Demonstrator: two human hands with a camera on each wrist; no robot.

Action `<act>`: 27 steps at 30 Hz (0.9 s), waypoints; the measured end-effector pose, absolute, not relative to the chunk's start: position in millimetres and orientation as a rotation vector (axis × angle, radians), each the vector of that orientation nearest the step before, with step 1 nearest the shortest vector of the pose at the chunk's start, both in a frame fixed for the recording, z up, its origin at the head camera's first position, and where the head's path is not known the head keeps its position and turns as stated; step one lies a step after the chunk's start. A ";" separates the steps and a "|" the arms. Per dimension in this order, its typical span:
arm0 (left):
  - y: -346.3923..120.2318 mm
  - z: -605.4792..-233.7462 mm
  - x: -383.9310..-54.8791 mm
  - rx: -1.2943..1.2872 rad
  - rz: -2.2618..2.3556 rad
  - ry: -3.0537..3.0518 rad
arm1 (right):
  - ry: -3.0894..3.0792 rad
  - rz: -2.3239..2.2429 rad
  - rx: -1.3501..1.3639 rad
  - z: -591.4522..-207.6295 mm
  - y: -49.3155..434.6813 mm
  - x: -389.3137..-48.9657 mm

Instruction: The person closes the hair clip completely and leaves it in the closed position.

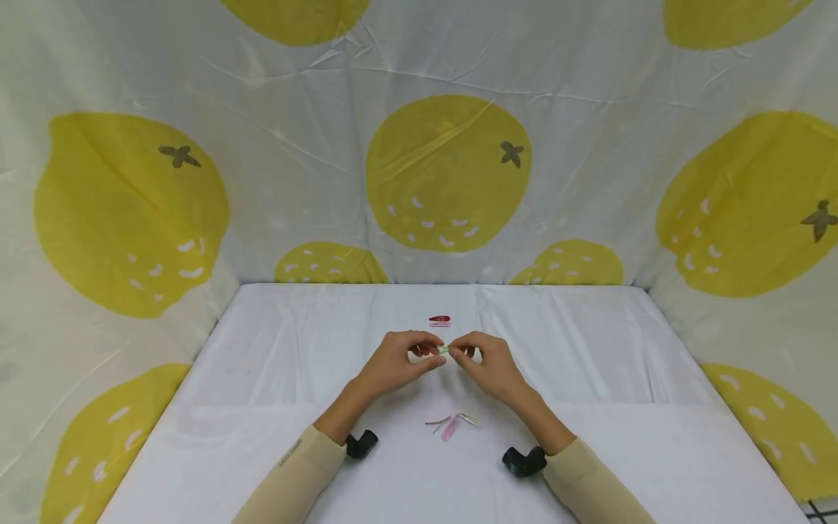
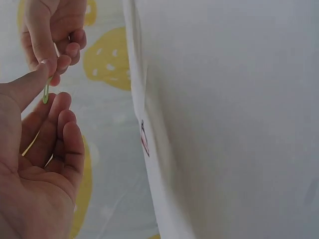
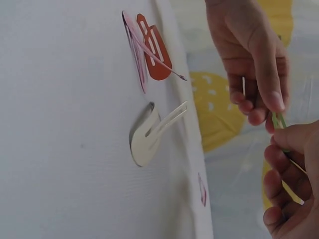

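A small green snap hair clip (image 2: 46, 92) is held between the two hands, above the white table. My left hand (image 1: 401, 360) pinches it from the left, thumb and index finger at the clip. My right hand (image 1: 487, 364) meets it from the right, gripping the other end between thumb and fingertips. In the right wrist view, fingertips cover part of the green clip (image 3: 279, 121). Nearer my body lie a pink hair clip (image 1: 449, 428), a cream hair clip (image 3: 144, 144) and a reddish-brown one (image 3: 158, 59). Beyond the hands, a red hair clip (image 1: 439, 318) lies beside a pink clip (image 1: 439, 324).
A white cloth covers the table (image 1: 262, 364). Behind and at both sides hangs a pale curtain (image 1: 281, 167) printed with yellow fruit. Black wrist mounts (image 1: 524, 461) sit at both sleeve cuffs, just over the cloth.
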State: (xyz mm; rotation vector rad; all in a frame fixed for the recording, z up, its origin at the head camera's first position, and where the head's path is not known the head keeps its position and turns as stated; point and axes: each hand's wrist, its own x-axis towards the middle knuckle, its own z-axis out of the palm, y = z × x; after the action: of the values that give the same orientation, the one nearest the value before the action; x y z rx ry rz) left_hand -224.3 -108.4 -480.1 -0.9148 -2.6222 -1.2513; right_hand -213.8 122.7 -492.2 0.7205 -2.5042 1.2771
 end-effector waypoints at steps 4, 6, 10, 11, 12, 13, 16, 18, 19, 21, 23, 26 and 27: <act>-109.2 -476.4 -230.6 -0.906 -1.253 -2.582 | -2.465 1.291 0.710 -488.5 121.0 -218.9; -109.2 -475.1 -233.7 -0.901 -1.262 -2.562 | -2.454 1.285 0.705 -486.0 120.2 -221.7; -108.1 -473.6 -239.5 -0.890 -1.306 -2.527 | -2.444 1.287 0.686 -481.0 119.8 -227.0; -107.7 -473.5 -240.6 -0.888 -1.313 -2.523 | -2.444 1.292 0.680 -480.1 120.0 -228.0; -107.4 -473.5 -241.7 -0.888 -1.322 -2.515 | -2.442 1.297 0.677 -479.4 120.2 -229.0; -107.2 -472.4 -243.7 -0.887 -1.323 -2.513 | -2.438 1.305 0.675 -478.1 120.3 -230.9; -107.8 -468.8 -247.7 -0.864 -1.320 -2.513 | -2.430 1.322 0.678 -475.5 120.0 -236.0; -108.8 -465.8 -249.4 -0.833 -1.316 -2.520 | -2.429 1.340 0.691 -474.4 118.8 -239.4; -108.5 -464.7 -250.3 -0.818 -1.320 -2.526 | -2.432 1.348 0.695 -474.2 118.9 -240.9; -108.0 -462.9 -251.8 -0.797 -1.330 -2.532 | -2.437 1.365 0.701 -474.0 119.1 -243.3; -107.5 -461.8 -252.9 -0.785 -1.346 -2.534 | -2.434 1.379 0.708 -473.8 119.5 -245.3; -105.9 -462.1 -256.0 -0.784 -1.353 -2.527 | -2.418 1.385 0.706 -473.2 120.9 -247.9; -105.1 -462.6 -257.2 -0.784 -1.345 -2.527 | -2.411 1.384 0.707 -473.0 121.4 -248.9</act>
State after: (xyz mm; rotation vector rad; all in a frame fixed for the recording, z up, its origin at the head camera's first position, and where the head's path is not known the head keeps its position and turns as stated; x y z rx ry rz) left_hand -257.2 -105.1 -462.6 -0.7842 -2.5265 -1.3452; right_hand -248.9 121.4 -473.0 0.7070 -2.4112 1.3841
